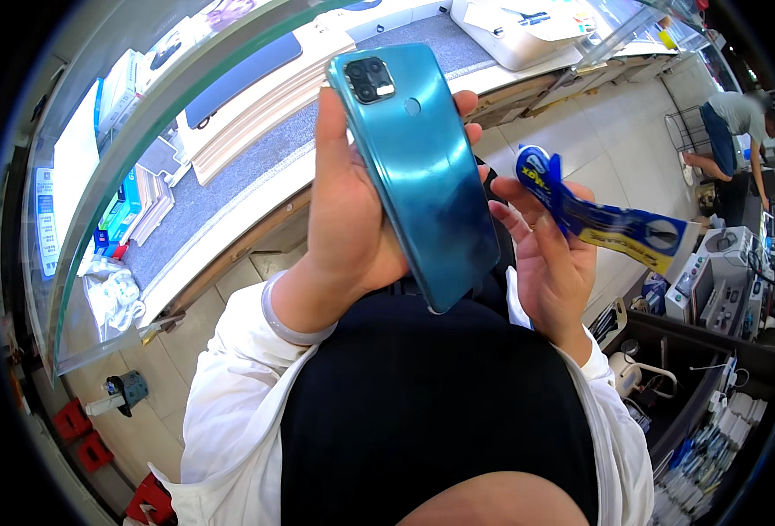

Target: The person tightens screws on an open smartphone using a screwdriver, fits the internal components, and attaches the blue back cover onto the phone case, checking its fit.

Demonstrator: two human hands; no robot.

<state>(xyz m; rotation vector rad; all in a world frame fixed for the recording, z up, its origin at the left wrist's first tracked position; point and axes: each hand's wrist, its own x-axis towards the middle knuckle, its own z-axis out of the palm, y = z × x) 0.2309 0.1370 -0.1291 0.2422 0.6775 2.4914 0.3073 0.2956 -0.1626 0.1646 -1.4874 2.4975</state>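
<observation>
A glossy teal smartphone (422, 167) is held up in the middle of the head view, its back facing me. A square camera block sits at its upper left, with a round fingerprint spot beside it. My left hand (348, 202) is closed around the phone, thumb along the left edge and fingertips showing past the right edge. Right of the phone, my right hand (552, 263) pinches a blue and yellow glue tube (580, 210), which looks flattened and twisted. The tube's rounded blue end points up and left; its flat tail reaches right.
Ahead stands a glass display case (256, 202) with boxes and a dark flat device inside. To the right, a workbench (668, 337) carries machines, tools and cables. Another person (738, 131) bends over at the far right. Red stools (93, 451) and a bin (127, 392) stand lower left.
</observation>
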